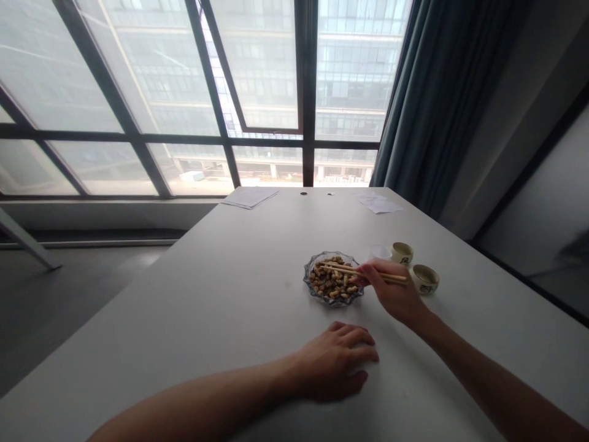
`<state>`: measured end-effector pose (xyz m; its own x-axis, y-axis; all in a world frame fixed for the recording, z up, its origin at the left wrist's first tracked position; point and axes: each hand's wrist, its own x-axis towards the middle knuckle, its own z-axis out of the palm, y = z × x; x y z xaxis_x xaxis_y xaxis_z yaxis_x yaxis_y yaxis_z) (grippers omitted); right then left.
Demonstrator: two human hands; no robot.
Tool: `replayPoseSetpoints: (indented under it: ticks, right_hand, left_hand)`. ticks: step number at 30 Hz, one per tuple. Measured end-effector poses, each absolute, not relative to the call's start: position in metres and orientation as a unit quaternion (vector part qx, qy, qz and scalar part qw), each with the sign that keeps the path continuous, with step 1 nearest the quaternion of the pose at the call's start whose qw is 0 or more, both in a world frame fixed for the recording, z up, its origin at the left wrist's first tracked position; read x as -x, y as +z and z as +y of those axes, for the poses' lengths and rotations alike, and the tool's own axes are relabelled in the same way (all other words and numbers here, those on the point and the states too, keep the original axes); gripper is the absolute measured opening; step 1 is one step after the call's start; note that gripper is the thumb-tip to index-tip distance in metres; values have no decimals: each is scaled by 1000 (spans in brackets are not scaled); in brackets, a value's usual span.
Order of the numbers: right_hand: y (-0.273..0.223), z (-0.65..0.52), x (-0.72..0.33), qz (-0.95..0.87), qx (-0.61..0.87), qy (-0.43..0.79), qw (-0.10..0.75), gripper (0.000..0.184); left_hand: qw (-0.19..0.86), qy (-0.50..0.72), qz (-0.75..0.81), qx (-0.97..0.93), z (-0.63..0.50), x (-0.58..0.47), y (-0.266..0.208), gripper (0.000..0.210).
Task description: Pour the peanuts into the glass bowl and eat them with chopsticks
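Observation:
My right hand [389, 288] is closed around a pair of wooden chopsticks [343, 268]. Their tips reach over a scalloped glass dish [307, 277] filled with peanuts in the shell [335, 283]. Whether the tips grip a peanut is too small to tell. On the table in front of the dish lies my left hand [338, 361], fingers apart and holding nothing. Just past my right hand stand two small cream cups with dark markings, a nearer cup [425, 280] and a farther cup [402, 252]. Beside them a clear container [379, 252] is partly hidden by my hand.
The white table [221, 294] stretches toward large windows [271, 73]. Papers [251, 197] lie at its far left corner, and more sheets [380, 202] at the far right. A dark blue curtain [432, 110] hangs at the right beyond the edge.

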<state>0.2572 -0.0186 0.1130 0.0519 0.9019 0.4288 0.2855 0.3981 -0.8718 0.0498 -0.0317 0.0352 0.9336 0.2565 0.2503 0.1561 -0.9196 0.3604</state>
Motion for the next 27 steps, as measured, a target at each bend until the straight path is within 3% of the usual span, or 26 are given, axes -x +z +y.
replayPoseSetpoints:
  ticks: [7, 27]
  right_hand:
    - [102, -1, -240, -547, 501, 381, 552, 51]
    - [106, -9, -254, -637, 507, 302, 496, 46]
  left_hand:
    - [170, 160, 95, -968, -31, -49, 31, 34]
    - [170, 151, 100, -969, -32, -49, 36, 35]
